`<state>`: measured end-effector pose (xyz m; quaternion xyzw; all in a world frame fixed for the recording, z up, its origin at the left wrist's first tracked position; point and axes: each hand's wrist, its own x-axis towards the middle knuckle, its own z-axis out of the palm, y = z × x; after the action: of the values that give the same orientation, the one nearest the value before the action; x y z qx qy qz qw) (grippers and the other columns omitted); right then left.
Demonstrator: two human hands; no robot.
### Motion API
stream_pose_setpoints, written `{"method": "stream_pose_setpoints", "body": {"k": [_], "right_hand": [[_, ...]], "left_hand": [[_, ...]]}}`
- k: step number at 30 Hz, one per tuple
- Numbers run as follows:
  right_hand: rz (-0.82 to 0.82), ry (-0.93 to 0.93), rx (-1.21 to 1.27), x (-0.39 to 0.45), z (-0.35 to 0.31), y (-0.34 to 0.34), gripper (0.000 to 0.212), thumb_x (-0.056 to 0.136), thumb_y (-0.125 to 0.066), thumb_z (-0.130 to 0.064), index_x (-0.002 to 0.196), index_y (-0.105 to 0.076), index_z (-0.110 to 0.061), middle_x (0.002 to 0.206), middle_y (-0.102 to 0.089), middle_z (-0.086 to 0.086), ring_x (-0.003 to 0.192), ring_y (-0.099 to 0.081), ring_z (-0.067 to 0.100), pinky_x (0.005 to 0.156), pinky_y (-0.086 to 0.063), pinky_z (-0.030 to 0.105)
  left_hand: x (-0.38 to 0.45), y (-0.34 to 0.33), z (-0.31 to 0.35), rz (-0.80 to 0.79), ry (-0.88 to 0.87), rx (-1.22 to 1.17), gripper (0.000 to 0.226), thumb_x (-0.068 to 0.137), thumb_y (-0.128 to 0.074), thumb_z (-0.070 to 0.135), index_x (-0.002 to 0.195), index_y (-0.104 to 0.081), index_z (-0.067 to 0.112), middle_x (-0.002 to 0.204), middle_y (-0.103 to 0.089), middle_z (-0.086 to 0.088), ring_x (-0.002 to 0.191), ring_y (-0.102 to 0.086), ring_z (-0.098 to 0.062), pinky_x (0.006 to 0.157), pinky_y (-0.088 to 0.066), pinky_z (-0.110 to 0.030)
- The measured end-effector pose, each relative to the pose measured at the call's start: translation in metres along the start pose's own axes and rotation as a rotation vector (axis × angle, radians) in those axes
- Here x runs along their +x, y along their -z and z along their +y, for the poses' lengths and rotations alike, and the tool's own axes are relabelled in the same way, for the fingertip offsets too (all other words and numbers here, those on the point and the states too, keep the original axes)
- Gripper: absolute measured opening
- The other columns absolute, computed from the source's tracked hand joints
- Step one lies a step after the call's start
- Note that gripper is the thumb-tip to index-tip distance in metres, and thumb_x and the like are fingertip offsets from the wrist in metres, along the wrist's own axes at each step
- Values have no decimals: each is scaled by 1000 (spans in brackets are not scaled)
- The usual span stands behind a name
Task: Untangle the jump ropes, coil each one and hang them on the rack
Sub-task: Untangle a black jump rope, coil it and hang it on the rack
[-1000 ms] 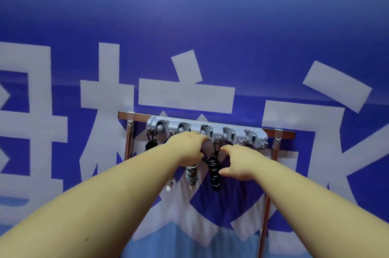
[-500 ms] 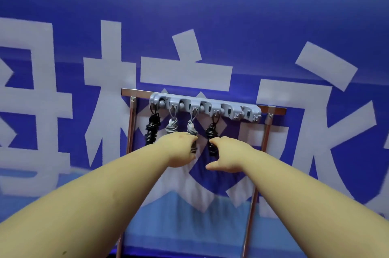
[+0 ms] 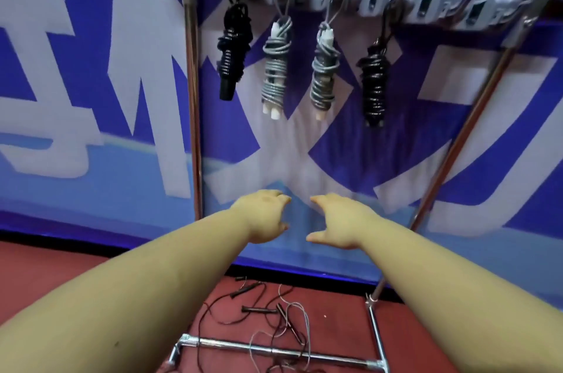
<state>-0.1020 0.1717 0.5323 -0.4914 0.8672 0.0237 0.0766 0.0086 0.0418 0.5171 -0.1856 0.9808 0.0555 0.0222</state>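
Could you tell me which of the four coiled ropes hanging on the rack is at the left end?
The black coiled rope beside the rack's left post; the other black one hangs rightmost, with two grey-and-white coils between.

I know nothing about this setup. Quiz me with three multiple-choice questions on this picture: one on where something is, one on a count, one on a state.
1. Where do the loose tangled ropes lie?
A. on the red floor under the rack
B. on a shelf
C. in a basket

2. How many coiled ropes hang on the rack?
A. two
B. four
C. six

3. What are the hands doing?
A. gripping a rope
B. pulling the rack
C. holding nothing, open

Answers: 1 A, cords sprawl on the floor by the rack's base bar. 2 B, two black and two grey bundles hang. 3 C, left hand and right hand hover empty below the bundles.
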Motion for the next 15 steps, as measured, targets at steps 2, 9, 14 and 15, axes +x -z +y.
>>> {"method": "stream_pose_setpoints", "body": {"k": [2, 9, 14, 15], "right_hand": [[-56, -4, 17, 20, 6, -37, 84, 83, -61, -52, 148, -19, -21, 149, -31, 2, 134, -36, 23, 106, -37, 38], [-208, 19, 58, 70, 17, -159, 85, 83, -62, -51, 149, -19, -19, 148, -31, 7, 132, -37, 28, 107, -36, 40], [-308, 26, 112, 87, 23, -246, 81, 83, -63, -47, 147, -23, -19, 146, -33, 6, 132, -39, 26, 106, -37, 38], [-331, 24, 123, 89, 23, -262, 80, 83, -63, -47, 147, -23, -20, 146, -33, 6, 131, -39, 26, 106, -37, 37]], "left_hand": [[14, -39, -10, -58, 5, -8, 62, 95, -49, 37, 149, -25, 17, 156, -24, -3, 143, -23, -20, 114, -25, -36], [50, -163, -44, -214, 53, -68, 58, 95, -50, 36, 146, -32, 14, 149, -34, -7, 138, -31, -24, 111, -29, -37], [58, -257, -60, -355, 108, -115, 62, 93, -51, 37, 147, -30, 15, 152, -31, -8, 138, -30, -27, 113, -28, -38], [57, -274, -62, -387, 127, -123, 62, 93, -52, 38, 147, -31, 15, 152, -31, -8, 138, -31, -28, 112, -29, -38]]}}
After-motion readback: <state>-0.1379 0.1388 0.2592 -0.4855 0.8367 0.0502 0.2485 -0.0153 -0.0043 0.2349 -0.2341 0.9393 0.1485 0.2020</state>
